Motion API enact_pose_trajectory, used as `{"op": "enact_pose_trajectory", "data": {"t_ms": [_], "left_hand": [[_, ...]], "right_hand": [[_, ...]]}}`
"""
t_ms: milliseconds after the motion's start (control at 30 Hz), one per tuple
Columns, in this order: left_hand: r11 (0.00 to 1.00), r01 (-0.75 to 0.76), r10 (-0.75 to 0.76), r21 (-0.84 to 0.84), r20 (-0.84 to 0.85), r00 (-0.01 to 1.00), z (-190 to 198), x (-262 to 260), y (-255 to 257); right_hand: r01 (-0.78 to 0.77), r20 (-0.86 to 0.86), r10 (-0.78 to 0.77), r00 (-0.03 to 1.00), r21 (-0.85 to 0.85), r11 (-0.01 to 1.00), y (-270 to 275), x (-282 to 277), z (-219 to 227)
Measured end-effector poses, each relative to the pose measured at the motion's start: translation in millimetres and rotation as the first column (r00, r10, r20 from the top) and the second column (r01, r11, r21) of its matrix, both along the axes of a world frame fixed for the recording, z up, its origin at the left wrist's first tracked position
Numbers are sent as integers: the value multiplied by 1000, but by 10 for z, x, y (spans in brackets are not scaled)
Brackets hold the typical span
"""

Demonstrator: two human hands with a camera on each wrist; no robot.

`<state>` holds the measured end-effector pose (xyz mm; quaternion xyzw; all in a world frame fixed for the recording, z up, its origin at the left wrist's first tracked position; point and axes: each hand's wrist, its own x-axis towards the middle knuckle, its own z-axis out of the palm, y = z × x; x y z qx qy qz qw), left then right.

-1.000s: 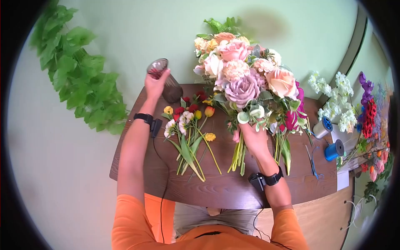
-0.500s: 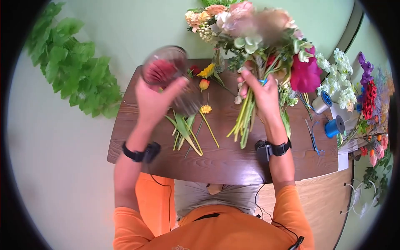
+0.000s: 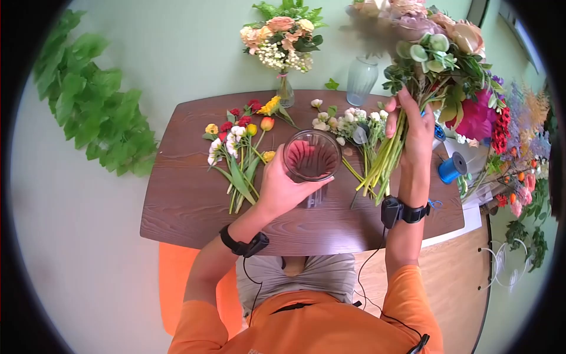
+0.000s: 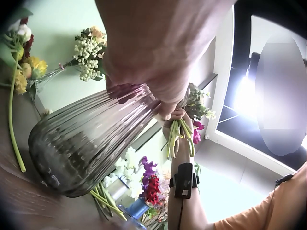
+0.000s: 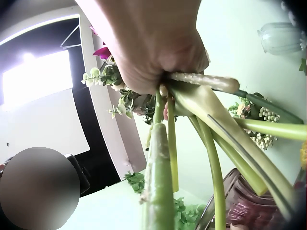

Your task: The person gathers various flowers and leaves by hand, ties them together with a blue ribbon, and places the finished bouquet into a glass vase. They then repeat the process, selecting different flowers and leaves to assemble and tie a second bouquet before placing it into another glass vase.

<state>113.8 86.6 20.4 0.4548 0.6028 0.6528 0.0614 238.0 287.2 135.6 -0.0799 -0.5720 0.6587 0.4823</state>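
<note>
My left hand (image 3: 282, 187) grips a smoky ribbed glass vase (image 3: 312, 154) near its rim, its mouth facing up toward the head camera. The left wrist view shows the vase (image 4: 91, 139) tapering from a wide base up to my fingers. To the right, my right hand (image 3: 417, 133) holds a large bouquet (image 3: 439, 53) of pink, peach and mauve roses with greenery, fingers curled round the stems (image 3: 386, 156). In the right wrist view the cut stem ends (image 5: 211, 143) fan out below the fist, and part of the vase (image 5: 240, 206) appears beneath them.
Loose red, yellow and white flowers (image 3: 236, 138) lie on the table's left, white ones (image 3: 354, 127) toward the back. A small vase arrangement (image 3: 283, 47) and a pale glass vase (image 3: 361, 82) stand behind. A blue spool (image 3: 452, 168) is at the right edge.
My left hand has brought the vase from the back left of the table to the middle, tipping its mouth upward. My right hand has lifted the bouquet and carried it rightward.
</note>
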Motion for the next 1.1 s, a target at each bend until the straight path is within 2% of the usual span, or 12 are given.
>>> {"op": "enact_pose_trajectory", "data": {"t_ms": [33, 200, 267, 433, 533, 567, 600, 667, 867, 900, 1000, 1100], "left_hand": [[998, -40, 37, -54, -43, 998, -12, -19, 0], [1000, -19, 19, -6, -30, 999, -72, -61, 91], [999, -32, 32, -1, 9, 999, -77, -64, 119], [996, -43, 44, -76, 8, 999, -29, -58, 111], [998, -35, 33, -57, -31, 999, -49, -70, 91], [999, 16, -16, -51, 7, 1000, -85, -92, 78], [999, 17, -17, -45, 4, 1000, -91, -106, 67], [994, 35, -26, 106, -86, 996, -45, -98, 0], [977, 141, -124, 158, -112, 986, 78, -169, -24], [978, 137, -121, 154, -109, 987, 91, -166, -22], [994, 104, -106, -20, -113, 988, 155, -168, 19], [997, 75, -76, -15, -114, 991, 204, -114, 35]], "right_hand": [[7, 19, -6, 1000, -8, 1000, -3, 23, 1], [35, 134, -42, 990, 55, 998, -62, 50, -19], [19, 119, -26, 993, 63, 998, -111, 34, -47], [-142, 78, 135, 988, 104, 984, -156, 44, 16], [-111, 142, 91, 986, 142, 984, -242, 81, 140], [-88, 156, 66, 986, 143, 986, -267, 77, 159], [-87, 154, 63, 986, 150, 985, -291, 72, 200], [-66, 139, 44, 989, 158, 985, -375, 58, 295], [-26, 124, 2, 992, 196, 980, -612, -112, 673], [-58, 88, 40, 995, 210, 976, -620, -183, 699], [-105, -26, 117, 993, 289, 952, -642, -427, 775], [-69, 5, 73, 997, 374, 925, -677, -532, 788]]}}
